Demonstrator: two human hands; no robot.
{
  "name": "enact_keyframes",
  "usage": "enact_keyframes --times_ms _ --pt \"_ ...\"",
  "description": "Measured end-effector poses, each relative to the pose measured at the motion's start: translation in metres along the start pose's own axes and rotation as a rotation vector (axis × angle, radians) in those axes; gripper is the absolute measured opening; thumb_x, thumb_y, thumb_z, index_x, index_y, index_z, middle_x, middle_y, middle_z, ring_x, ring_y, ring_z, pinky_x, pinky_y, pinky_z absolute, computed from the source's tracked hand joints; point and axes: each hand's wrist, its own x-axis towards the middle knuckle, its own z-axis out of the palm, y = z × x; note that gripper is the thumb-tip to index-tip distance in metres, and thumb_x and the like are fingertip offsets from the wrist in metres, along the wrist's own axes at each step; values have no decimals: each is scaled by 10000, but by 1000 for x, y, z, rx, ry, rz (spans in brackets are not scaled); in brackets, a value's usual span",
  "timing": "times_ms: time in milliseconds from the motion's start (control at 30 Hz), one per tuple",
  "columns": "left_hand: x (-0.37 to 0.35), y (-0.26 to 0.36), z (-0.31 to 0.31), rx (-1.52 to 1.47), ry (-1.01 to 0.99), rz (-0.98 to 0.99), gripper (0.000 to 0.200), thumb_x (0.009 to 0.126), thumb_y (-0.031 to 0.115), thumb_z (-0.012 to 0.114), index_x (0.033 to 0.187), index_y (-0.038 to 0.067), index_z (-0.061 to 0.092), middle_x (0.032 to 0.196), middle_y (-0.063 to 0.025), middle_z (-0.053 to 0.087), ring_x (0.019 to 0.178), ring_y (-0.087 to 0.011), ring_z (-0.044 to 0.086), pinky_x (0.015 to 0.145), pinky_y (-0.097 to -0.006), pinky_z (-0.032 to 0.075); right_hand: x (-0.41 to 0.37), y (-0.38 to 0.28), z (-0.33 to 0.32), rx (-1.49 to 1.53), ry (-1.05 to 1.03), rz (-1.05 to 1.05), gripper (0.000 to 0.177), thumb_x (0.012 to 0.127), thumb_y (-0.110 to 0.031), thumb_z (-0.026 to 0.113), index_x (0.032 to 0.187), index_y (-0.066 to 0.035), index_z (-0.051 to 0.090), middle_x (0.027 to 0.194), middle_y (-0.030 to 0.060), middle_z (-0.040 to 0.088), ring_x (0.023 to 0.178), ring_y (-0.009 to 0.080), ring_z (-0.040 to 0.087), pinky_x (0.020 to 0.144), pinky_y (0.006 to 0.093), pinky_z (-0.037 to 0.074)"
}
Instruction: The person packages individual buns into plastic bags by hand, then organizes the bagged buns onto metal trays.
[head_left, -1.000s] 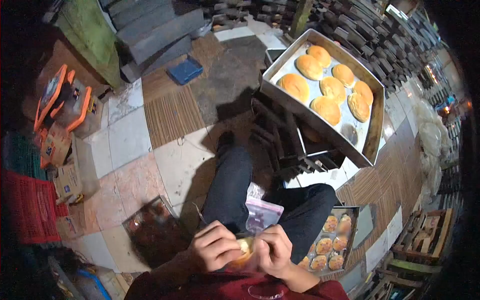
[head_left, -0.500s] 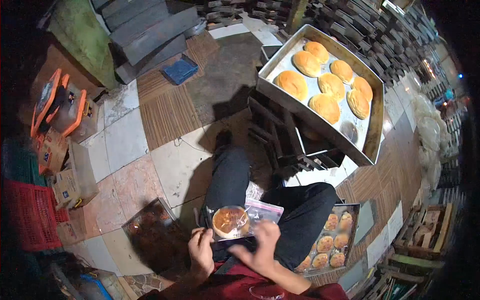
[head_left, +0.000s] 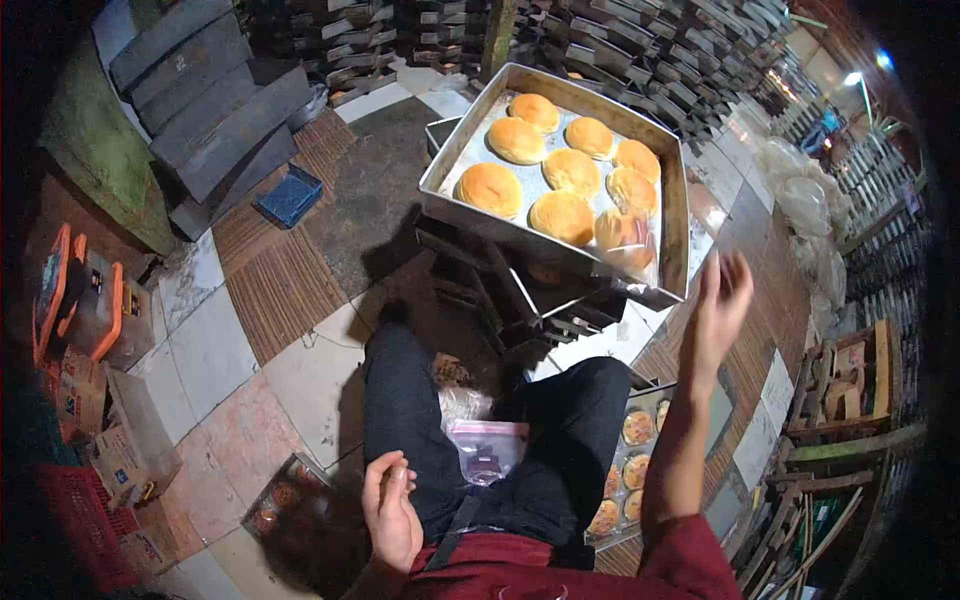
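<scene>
My right hand (head_left: pixel 724 300) is stretched out beside the near right corner of a metal tray (head_left: pixel 676 220), fingers apart and holding nothing. Close to it, a bun in a clear plastic bag (head_left: pixel 626 240), somewhat blurred, shows at that corner of the tray. Several golden unwrapped buns (head_left: pixel 562 217) sit in the same tray. My left hand (head_left: pixel 392 515) hovers by my left thigh, fingers loosely curled with nothing in them. Between my thighs lies a clear bag with a pink top strip (head_left: pixel 487 450).
A second tray of topped buns (head_left: pixel 637 430) is on the floor right of my leg; another dark tray (head_left: pixel 290 500) is at left. Dark metal trays (head_left: pixel 215 100), a blue tray (head_left: pixel 288 196), cardboard boxes (head_left: pixel 125 465) and a red crate (head_left: pixel 85 520) stand around.
The bagged bun has gone from my lap to the tray's near right corner. My right hand has swung up and right, away from my left hand. The head view has shifted right.
</scene>
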Motion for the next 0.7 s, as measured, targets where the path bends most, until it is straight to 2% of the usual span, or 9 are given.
enact_keyframes --times_ms 67,133,167,200,367,433,533,633,700 --pt "7 -6 -8 18 5 1 170 883 110 491 1021 26 543 913 -31 522 807 -111 493 722 -237 390 -67 10 -22 -62 -82 -34 255 890 -165 527 1048 25 465 994 111 504 917 203 493 839 313 389" --pt "17 -12 -12 75 5 -29 150 878 99 505 999 21 547 880 -28 535 784 -114 503 714 -238 405 -153 46 -29 -178 -703 -431 344 731 -48 602 1048 15 485 981 155 519 895 307 514 842 409 405" --pt "21 -19 -11 84 4 -35 150 878 99 505 999 21 547 880 -28 535 784 -114 503 714 -238 405 -193 51 -18 -128 -1117 71 347 772 -72 526 1111 -3 496 1007 149 535 934 311 526 875 437 391" --pt "24 -27 -10 90 -65 -57 140 878 91 502 990 19 548 873 -33 539 780 -116 509 714 -240 409 -223 57 -16 -340 -1177 -562 486 700 -76 610 1171 -82 488 1194 160 458 1150 360 405 967 510 321" --pt "27 -34 8 71 -237 -87 121 880 79 499 967 12 550 858 -48 554 778 -125 534 721 -250 433 -275 66 -19 -557 -1807 -864 463 778 -162 493 1229 -62 466 1345 104 373 1296 317 261 1046 525 193" --pt "24 -38 10 40 -233 -112 124 886 89 493 965 12 549 853 -47 555 774 -125 538 715 -250 437 -286 78 -29 -194 -1561 -945 450 778 -154 492 1203 -17 446 1301 145 408 1249 303 337 1030 492 259" --pt "26 -39 4 43 -242 -169 139 901 113 476 961 11 549 843 -47 557 765 -126 547 701 -253 445 -272 58 -28 -629 -1580 -331 417 782 -119 505 1172 -38 385 1209 246 451 838 335 616 688 418 521" --pt "18 -50 -10 192 -387 -418 259 932 225 441 983 -7 546 838 -79 566 759 -167 571 702 -295 470 -260 77 -20 -609 -1912 -315 250 723 -112 574 964 -46 562 810 199 587 703 375 613 595 442 510" --pt "14 -55 -17 47 -423 -779 378 938 332 414 1006 -16 543 846 -108 578 803 -222 595 749 -331 479 -257 85 -13 -534 -1637 -206 133 701 -64 567 828 -27 583 732 187 596 727 366 612 593 437 497"
